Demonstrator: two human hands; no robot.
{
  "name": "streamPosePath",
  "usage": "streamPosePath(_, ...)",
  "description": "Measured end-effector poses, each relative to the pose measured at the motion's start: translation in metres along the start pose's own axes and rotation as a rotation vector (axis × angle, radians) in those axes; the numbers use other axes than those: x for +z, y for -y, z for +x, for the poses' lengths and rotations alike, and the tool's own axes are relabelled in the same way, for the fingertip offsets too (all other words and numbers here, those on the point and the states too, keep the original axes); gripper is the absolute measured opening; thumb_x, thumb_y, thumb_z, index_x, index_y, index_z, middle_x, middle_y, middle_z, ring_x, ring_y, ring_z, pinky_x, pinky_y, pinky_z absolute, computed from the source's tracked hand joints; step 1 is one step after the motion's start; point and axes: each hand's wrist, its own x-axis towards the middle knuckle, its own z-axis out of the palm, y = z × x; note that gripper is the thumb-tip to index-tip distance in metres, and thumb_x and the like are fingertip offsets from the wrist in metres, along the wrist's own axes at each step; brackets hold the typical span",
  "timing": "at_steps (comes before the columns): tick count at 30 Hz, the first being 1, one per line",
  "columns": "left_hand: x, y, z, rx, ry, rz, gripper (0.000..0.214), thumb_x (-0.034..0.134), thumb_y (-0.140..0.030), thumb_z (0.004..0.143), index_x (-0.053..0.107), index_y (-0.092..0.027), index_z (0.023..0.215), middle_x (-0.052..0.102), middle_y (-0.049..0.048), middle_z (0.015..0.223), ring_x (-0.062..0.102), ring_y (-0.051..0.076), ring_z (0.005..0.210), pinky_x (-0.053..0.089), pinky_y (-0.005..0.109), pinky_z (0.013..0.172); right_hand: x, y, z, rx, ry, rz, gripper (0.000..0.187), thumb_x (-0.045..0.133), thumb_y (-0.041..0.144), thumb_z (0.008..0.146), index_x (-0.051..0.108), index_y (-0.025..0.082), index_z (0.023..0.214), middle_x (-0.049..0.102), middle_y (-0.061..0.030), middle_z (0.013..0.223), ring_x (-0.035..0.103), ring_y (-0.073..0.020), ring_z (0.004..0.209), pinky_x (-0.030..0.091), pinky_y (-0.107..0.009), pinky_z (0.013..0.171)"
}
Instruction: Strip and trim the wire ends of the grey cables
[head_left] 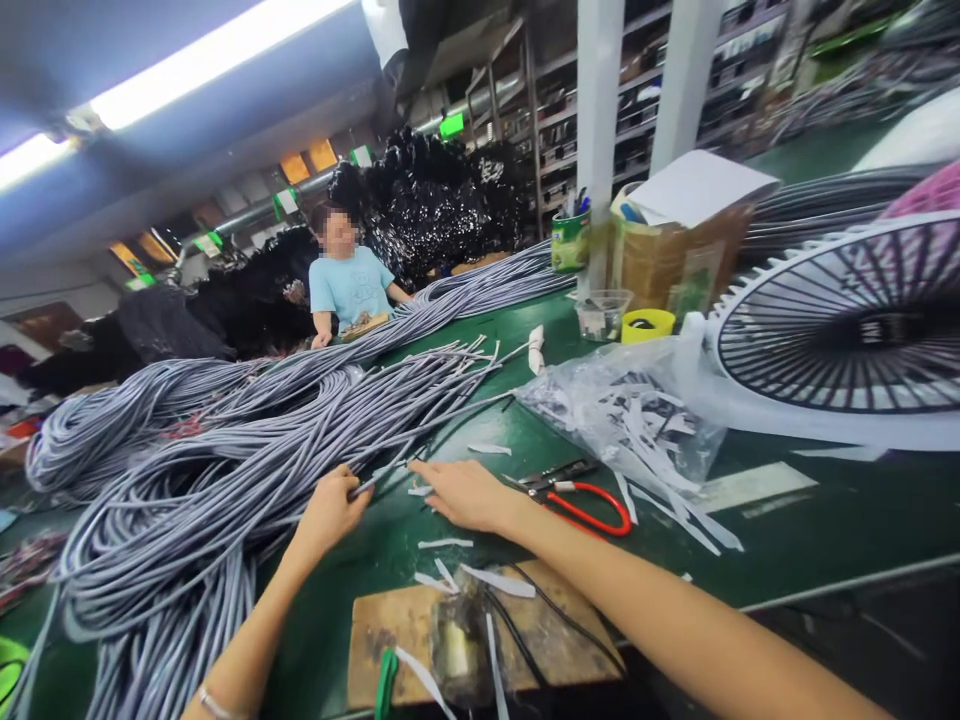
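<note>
My left hand (pixel 334 515) is closed around a grey cable (pixel 363 489) beside the large bundle of grey cables (pixel 247 450). The held cable's end points right, toward my right hand (pixel 461 493). There the fingers are drawn together near that end; whatever is between the fingertips is too small to make out. Pale strips (pixel 446 543) lie on the green tabletop (pixel 330 620) below my hands. Red-handled pliers (pixel 589 505) rest to the right of my right wrist. Closer to me is a wooden board (pixel 394 630) carrying a metal device (pixel 457 645) and a green-handled tool (pixel 385 685).
A clear plastic bag (pixel 630 405) of white strips lies at right, near a white fan (pixel 840 330). Behind it stand a cardboard box (pixel 675 250), a yellow tape roll (pixel 646 325) and a green can (pixel 570 240). Across the table is a person in a blue shirt (pixel 351 285).
</note>
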Motion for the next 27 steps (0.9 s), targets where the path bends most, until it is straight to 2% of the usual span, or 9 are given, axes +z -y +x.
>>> streamPosePath(2,-0.018,0.000,-0.011,0.005,0.043,-0.138,0.040,0.044,-0.038,0.078,0.037,-0.019,0.044,0.048,0.0018,0.060,0.047,0.013,0.055,0.039,0.027,0.059,0.002,0.000,0.001,0.029,-0.043,0.035,0.059,0.049,0.024,0.088,0.023,0.016,0.140,0.061,-0.0135,0.113,0.061,-0.0265,0.097,0.046,-0.033,0.073)
streamPosePath(5,-0.047,0.004,-0.041,0.015,0.094,-0.290,0.042,0.047,-0.043,0.076,0.037,-0.018,0.044,0.046,0.0009,0.059,0.043,0.012,0.053,0.034,0.025,0.054,0.005,0.000,0.002,0.075,-0.061,0.071,0.064,0.049,0.026,0.088,0.017,0.017,0.143,0.062,-0.0143,0.110,0.062,-0.0274,0.095,0.045,-0.032,0.072)
streamPosePath(10,-0.071,0.025,-0.107,-0.026,0.309,-0.428,0.040,0.052,-0.046,0.076,0.051,-0.018,0.048,0.053,0.0031,0.063,0.048,0.015,0.058,0.037,0.025,0.056,0.004,0.002,0.003,0.075,-0.161,0.106,0.038,0.048,0.027,0.089,0.046,0.018,0.126,0.067,-0.0096,0.089,0.064,-0.0232,0.083,0.041,-0.027,0.065)
streamPosePath(13,-0.075,0.028,-0.125,-0.025,0.482,-0.550,0.036,0.045,-0.045,0.082,0.065,-0.020,0.066,0.062,0.0055,0.074,0.056,0.017,0.068,0.044,0.026,0.065,0.006,0.010,0.003,0.017,-0.202,0.112,0.021,0.047,0.027,0.089,0.059,0.017,0.102,0.066,-0.0091,0.087,0.061,-0.0205,0.085,0.040,-0.025,0.069)
streamPosePath(16,-0.072,0.014,-0.109,-0.082,0.447,-0.617,0.037,0.043,-0.044,0.085,0.065,-0.021,0.102,0.067,0.0069,0.095,0.061,0.020,0.088,0.046,0.030,0.082,0.013,0.022,-0.002,-0.200,-0.303,0.075,0.018,0.048,0.027,0.086,0.062,0.017,0.082,0.063,-0.0077,0.075,0.059,-0.0197,0.083,0.039,-0.025,0.068)
streamPosePath(20,-0.056,-0.027,-0.048,-0.081,0.243,-0.842,0.056,0.044,-0.051,0.082,0.053,-0.014,0.123,0.061,0.0120,0.114,0.057,0.022,0.105,0.039,0.037,0.097,0.024,0.037,-0.012,-0.508,-0.335,0.011,0.016,0.048,0.023,0.078,0.061,0.019,0.069,0.056,-0.0032,0.057,0.056,-0.0182,0.068,0.037,-0.026,0.058)
streamPosePath(22,-0.046,-0.055,-0.018,-0.059,0.224,-1.035,0.059,0.048,-0.050,0.080,0.050,-0.012,0.125,0.059,0.0135,0.115,0.060,0.020,0.095,0.046,0.035,0.087,0.026,0.041,-0.016,-0.551,-0.300,0.005,0.013,0.051,0.022,0.073,0.062,0.019,0.067,0.056,-0.0024,0.057,0.055,-0.0171,0.063,0.037,-0.026,0.055)
streamPosePath(24,-0.038,-0.083,0.002,-0.043,0.261,-1.185,0.056,0.049,-0.046,0.079,0.052,-0.011,0.122,0.062,0.0116,0.100,0.059,0.014,0.071,0.048,0.025,0.062,0.027,0.042,-0.017,-0.547,-0.275,0.028,0.010,0.054,0.023,0.069,0.062,0.019,0.065,0.058,-0.0022,0.060,0.054,-0.0157,0.060,0.038,-0.026,0.055)
streamPosePath(27,-0.035,-0.106,0.011,-0.053,0.191,-1.180,0.047,0.048,-0.039,0.077,0.061,-0.009,0.111,0.056,0.0025,0.070,0.034,0.005,0.042,0.027,0.017,0.039,0.026,0.037,-0.015,-0.549,-0.274,0.149,0.012,0.055,0.021,0.069,0.066,0.018,0.073,0.063,-0.0018,0.067,0.056,-0.0144,0.062,0.041,-0.024,0.059)
